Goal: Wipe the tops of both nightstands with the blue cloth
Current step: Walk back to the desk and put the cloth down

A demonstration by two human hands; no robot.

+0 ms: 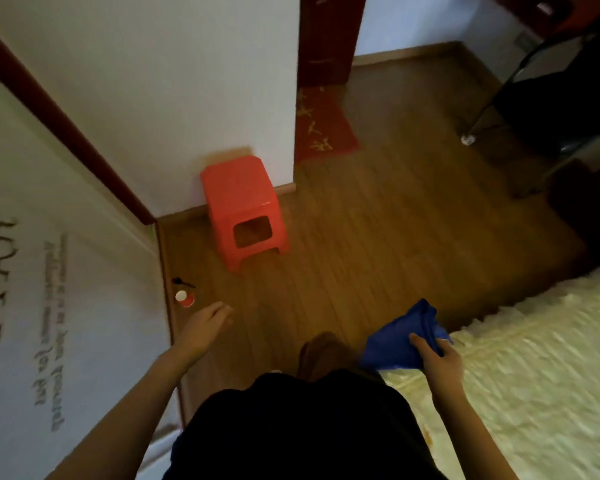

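I am gripping the blue cloth [404, 337] in my right hand [437, 358], fingers closed around its bunched edge, so it is hanging in loose folds just above the near edge of the bed [534, 358]. My left hand [205, 327] is reaching out empty over the wooden floor [378, 237], fingers loosely spread and curling slightly, touching nothing. My two hands are well apart, one on either side of my dark clothing. I am looking down at the floor, where a red plastic stool [245, 209] is standing against the white wall [153, 81]. Near my left hand, a small red and white cup [184, 297] is sitting on the floor beside the white door with lettering [32, 289]. A red mat [321, 124] is lying farther off by the doorway. The whole view is blurred.
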